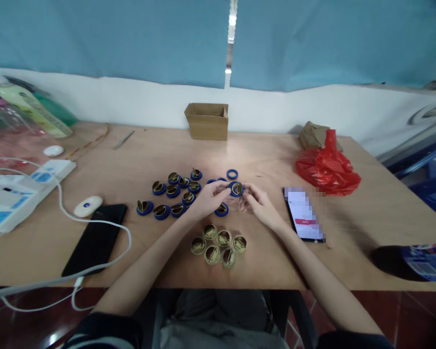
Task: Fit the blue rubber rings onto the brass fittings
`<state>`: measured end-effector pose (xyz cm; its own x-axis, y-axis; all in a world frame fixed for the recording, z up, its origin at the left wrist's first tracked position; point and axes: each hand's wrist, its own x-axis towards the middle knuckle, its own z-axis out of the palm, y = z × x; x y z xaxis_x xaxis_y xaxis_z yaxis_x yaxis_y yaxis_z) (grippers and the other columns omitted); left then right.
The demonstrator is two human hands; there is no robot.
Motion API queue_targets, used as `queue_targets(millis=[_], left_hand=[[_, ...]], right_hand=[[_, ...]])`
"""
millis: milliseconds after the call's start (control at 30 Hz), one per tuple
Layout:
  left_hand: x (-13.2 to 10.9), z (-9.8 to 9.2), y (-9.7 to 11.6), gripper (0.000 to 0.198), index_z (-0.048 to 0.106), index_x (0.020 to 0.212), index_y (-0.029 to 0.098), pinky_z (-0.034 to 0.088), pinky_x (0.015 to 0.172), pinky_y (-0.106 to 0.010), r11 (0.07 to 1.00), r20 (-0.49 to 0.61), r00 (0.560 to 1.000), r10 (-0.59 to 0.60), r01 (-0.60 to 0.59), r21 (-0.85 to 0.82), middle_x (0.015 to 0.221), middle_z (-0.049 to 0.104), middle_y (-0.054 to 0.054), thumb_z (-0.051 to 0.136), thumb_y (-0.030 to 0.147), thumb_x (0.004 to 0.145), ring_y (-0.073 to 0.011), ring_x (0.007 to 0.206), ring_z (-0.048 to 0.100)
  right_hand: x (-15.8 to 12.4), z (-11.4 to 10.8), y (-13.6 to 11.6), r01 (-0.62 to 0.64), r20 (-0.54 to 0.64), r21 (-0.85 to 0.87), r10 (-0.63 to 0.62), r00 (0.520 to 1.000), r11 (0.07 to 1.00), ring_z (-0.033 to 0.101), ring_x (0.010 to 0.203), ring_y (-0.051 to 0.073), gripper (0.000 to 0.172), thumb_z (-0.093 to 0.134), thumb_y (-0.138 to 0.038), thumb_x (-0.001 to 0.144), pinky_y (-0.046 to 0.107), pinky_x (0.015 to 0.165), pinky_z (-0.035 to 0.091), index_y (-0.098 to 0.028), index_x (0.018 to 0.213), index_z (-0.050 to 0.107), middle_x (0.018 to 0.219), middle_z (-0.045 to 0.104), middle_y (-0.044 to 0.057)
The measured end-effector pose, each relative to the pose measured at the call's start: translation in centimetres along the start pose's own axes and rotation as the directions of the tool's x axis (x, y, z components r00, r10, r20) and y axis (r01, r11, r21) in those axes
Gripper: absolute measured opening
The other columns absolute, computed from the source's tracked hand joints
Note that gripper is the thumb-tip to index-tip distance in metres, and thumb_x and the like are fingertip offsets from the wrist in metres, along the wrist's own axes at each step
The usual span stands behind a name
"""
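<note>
Between my two hands is a round brass piece in a blue ring (236, 189), held up above the table. The fingers of my left hand (213, 196) pinch its left edge, and those of my right hand (259, 201) close on its right edge. Under my hands lies another blue-ringed brass piece (221, 209), partly hidden. A loose blue ring (232, 173) lies just beyond them. To the left sit several brass pieces with blue rings (172, 190). Nearer to me is a cluster of round brass pieces without blue rings (224, 237).
An open cardboard box (209, 128) stands by the wall. On the right are a lit phone (303, 213), a red plastic bag (327, 169) and a dark bottle (410, 261). A black phone (96, 237), white cable and power strip (18, 198) occupy the left.
</note>
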<state>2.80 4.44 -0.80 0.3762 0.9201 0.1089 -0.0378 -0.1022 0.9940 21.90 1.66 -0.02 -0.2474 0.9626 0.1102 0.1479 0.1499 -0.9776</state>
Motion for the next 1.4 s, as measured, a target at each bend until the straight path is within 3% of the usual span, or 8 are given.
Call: queue_targets(millis=[200,433,700,933,1100,1300,1400], left_hand=[[-0.2,0.0,0.4,0.037,0.067,0.116,0.011,0.061,0.094,-0.043,0.996,0.099,0.995,0.013,-0.005,-0.088,0.107,0.078,-0.014,0.073,0.028,0.083,-0.0234,0.096,0.077],[-0.4,-0.1,1.0,0.043,0.065,0.121,0.010,0.063,0.092,-0.042,0.991,0.085,0.996,-0.020,0.031,-0.130,0.103,0.080,-0.014,0.074,0.021,0.081,-0.0222,0.089,0.078],[-0.3,-0.4,0.5,0.039,0.068,0.114,0.011,0.064,0.086,-0.040,0.986,0.062,0.996,-0.057,0.066,-0.155,0.096,0.080,-0.011,0.078,0.022,0.077,-0.0209,0.082,0.078],[-0.2,0.0,0.0,0.038,0.065,0.112,0.013,0.063,0.087,-0.039,0.985,0.087,0.996,-0.005,0.020,-0.169,0.105,0.078,-0.011,0.078,0.027,0.079,-0.0225,0.091,0.077],[-0.3,-0.2,0.6,0.030,0.068,0.115,0.014,0.061,0.087,-0.035,0.993,0.080,0.997,-0.022,0.031,-0.110,0.114,0.076,-0.011,0.066,0.032,0.090,-0.0228,0.100,0.074],[-0.4,-0.2,0.7,0.035,0.065,0.119,0.017,0.054,0.104,-0.040,0.992,0.089,0.989,0.121,-0.116,-0.059,0.129,0.070,-0.013,0.071,0.022,0.086,-0.0242,0.120,0.067],[-0.4,0.0,0.3,0.031,0.064,0.117,0.017,0.052,0.108,-0.042,0.987,0.064,0.985,0.159,-0.157,-0.040,0.126,0.071,-0.013,0.070,0.022,0.087,-0.0239,0.120,0.067]], right_hand=[[0.2,-0.2,-0.3,-0.049,-0.024,0.052,0.051,0.998,0.997,0.054,0.049,0.012,0.024,0.054,-0.036,0.090,0.025,0.049,0.047,-0.020,0.103,0.066,0.062,0.060,-0.004],[0.1,0.1,-0.4,-0.038,-0.081,0.095,0.046,0.996,0.995,0.051,0.046,0.012,0.030,0.062,-0.044,0.085,0.025,0.047,0.044,-0.020,0.104,0.063,0.059,0.058,-0.006],[-0.1,0.4,-0.6,-0.024,-0.080,0.120,0.034,0.996,0.992,0.048,0.046,0.011,0.026,0.065,-0.044,0.084,0.023,0.045,0.040,-0.021,0.096,0.060,0.059,0.055,-0.006],[-0.1,-0.1,-0.5,-0.050,-0.078,0.119,0.059,0.995,0.992,0.044,0.038,0.010,0.028,0.063,-0.046,0.087,0.022,0.039,0.034,-0.020,0.095,0.062,0.051,0.053,-0.008],[-0.3,0.1,-0.7,0.002,-0.059,0.136,0.007,0.998,0.991,0.054,0.049,0.012,0.025,0.068,-0.042,0.086,0.025,0.048,0.044,-0.022,0.098,0.062,0.060,0.059,-0.005],[-0.5,0.6,-0.7,0.069,-0.019,0.059,-0.068,0.998,0.996,0.056,0.060,0.014,0.018,0.067,-0.037,0.087,0.029,0.059,0.048,-0.023,0.098,0.065,0.068,0.058,-0.003],[-0.3,0.2,-0.6,0.063,-0.053,0.000,-0.063,0.997,0.998,0.055,0.059,0.014,0.022,0.064,-0.038,0.090,0.028,0.058,0.046,-0.022,0.105,0.064,0.070,0.059,-0.003]])
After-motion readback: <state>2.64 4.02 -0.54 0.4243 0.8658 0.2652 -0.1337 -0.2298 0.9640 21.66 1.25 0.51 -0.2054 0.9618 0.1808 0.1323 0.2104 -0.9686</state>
